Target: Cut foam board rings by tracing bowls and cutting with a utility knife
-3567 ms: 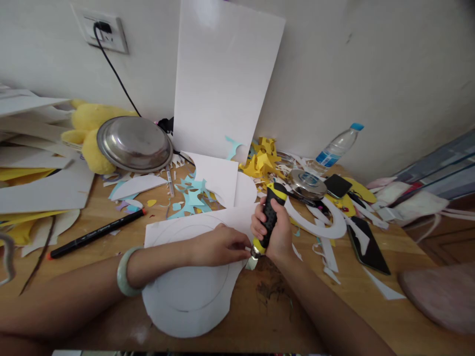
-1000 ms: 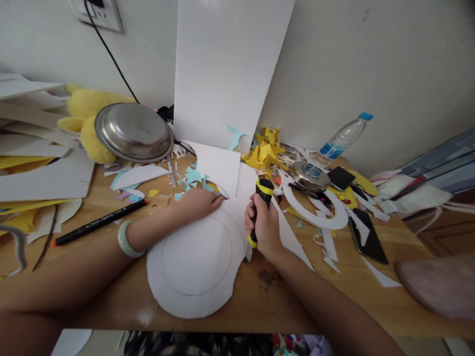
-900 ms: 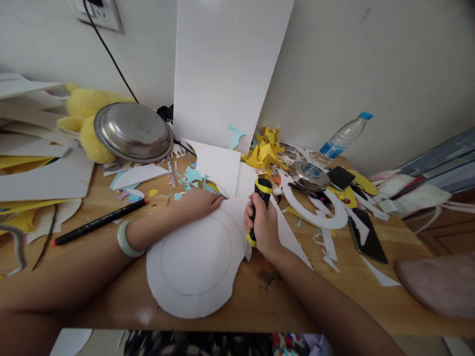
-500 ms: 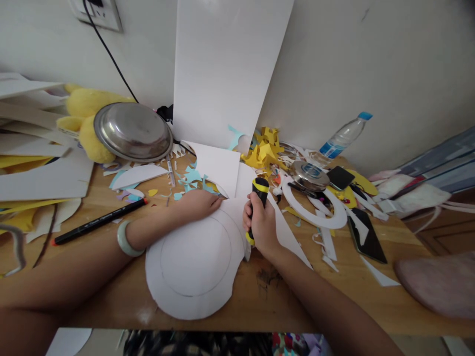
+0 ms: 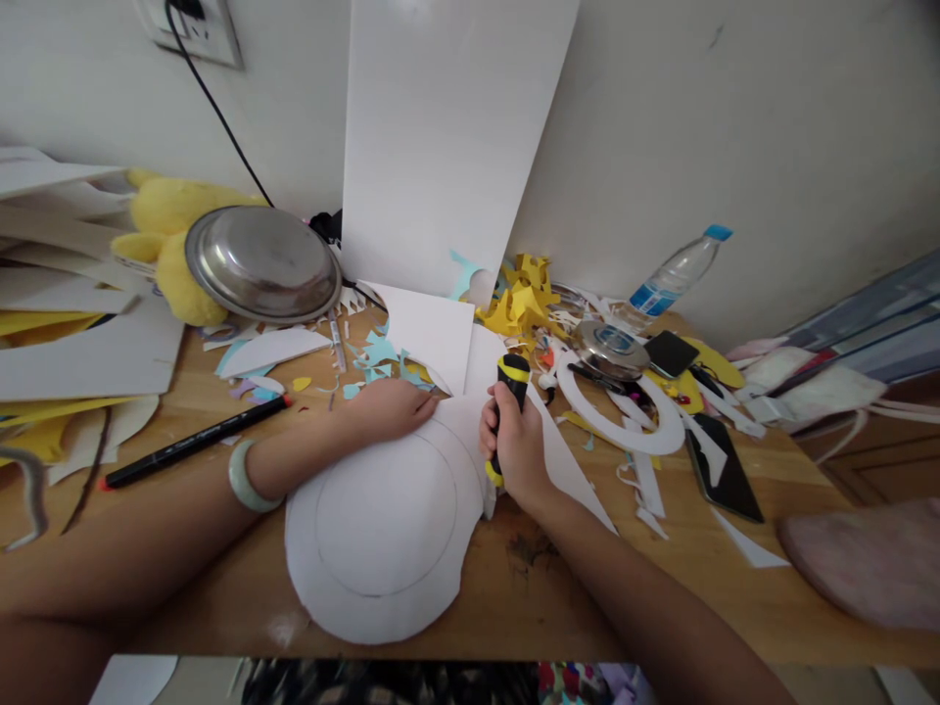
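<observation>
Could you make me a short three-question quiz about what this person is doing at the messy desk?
1. True or false: the right hand grips a black and yellow cutter.
2. What does the left hand press flat on the table?
A. the black marker
B. the white card with a drawn circle
C. the metal bowl
3. Fill in: a plastic bottle with a ____ cap leans near the wall.

Key
1. True.
2. B.
3. Blue.
</observation>
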Action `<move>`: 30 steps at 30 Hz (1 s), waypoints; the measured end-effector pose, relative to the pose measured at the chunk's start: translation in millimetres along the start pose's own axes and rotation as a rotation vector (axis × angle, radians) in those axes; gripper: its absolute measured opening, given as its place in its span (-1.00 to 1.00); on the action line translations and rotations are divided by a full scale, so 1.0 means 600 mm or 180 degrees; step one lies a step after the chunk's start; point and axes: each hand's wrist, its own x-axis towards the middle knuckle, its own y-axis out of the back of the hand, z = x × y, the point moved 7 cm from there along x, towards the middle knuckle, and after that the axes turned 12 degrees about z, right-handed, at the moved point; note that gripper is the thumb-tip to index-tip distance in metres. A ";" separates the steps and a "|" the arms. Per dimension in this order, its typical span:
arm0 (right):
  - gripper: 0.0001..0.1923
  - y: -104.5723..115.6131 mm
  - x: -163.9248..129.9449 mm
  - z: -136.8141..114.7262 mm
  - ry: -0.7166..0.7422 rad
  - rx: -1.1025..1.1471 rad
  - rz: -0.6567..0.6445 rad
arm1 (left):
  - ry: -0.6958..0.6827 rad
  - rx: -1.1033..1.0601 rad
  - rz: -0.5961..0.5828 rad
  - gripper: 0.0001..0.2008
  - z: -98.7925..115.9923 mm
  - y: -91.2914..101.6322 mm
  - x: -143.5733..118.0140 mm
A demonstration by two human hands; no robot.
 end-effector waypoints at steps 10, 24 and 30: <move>-0.72 -0.002 -0.002 -0.002 0.0089 -0.0021 -0.0043 | -0.0144 0.0024 -0.0057 -0.46 -0.001 0.001 0.000; -0.74 -0.011 0.002 0.000 -0.0072 -0.0091 -0.0072 | -0.0260 -0.0045 -0.0160 -0.47 0.005 0.004 -0.002; -0.74 -0.015 0.003 0.000 0.0011 -0.0193 -0.0121 | -0.0267 -0.0057 -0.0184 -0.47 0.005 0.002 -0.002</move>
